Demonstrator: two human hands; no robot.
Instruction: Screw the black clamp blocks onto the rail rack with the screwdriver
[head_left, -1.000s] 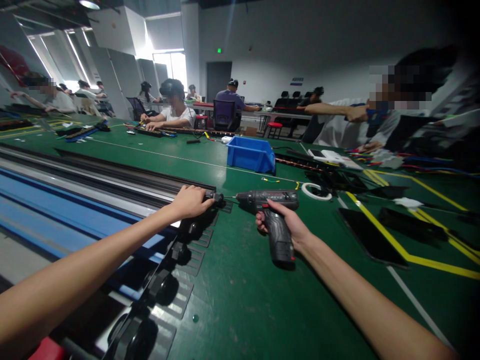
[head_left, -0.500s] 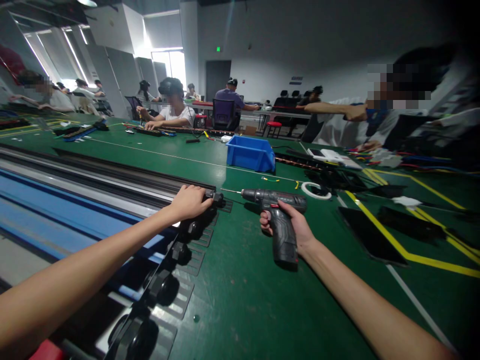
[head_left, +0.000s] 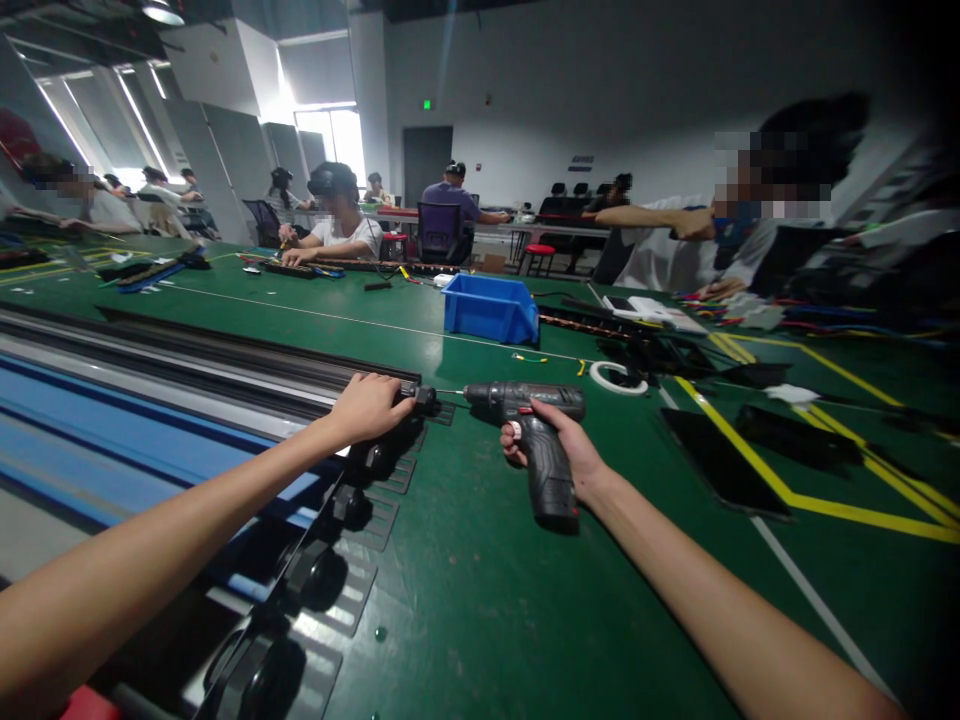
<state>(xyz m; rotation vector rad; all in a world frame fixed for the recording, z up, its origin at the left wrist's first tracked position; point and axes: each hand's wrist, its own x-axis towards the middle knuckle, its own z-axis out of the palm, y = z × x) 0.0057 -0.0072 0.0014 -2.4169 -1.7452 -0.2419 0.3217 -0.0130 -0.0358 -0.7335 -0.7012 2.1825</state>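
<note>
My right hand (head_left: 556, 441) is wrapped round the grip of a dark cordless screwdriver (head_left: 532, 428), held level with its thin bit pointing left. The bit tip reaches a small black knob (head_left: 424, 397) at the far end of a long black rail of round black parts (head_left: 330, 545). My left hand (head_left: 367, 405) is closed over that end of the rail, fingers pressed on the knob. Both rest over the green table (head_left: 480, 590).
A blue bin (head_left: 491, 308) stands beyond the screwdriver, a white tape ring (head_left: 616, 377) to its right. Dark flat panels (head_left: 724, 462) and yellow floor lines lie at right. A conveyor with blue strips (head_left: 112, 420) runs along the left. Several other people work at the far tables.
The screwdriver drew back to the right and then came left again, so its bit is at the knob once more. My left hand has stayed on the rail end.
</note>
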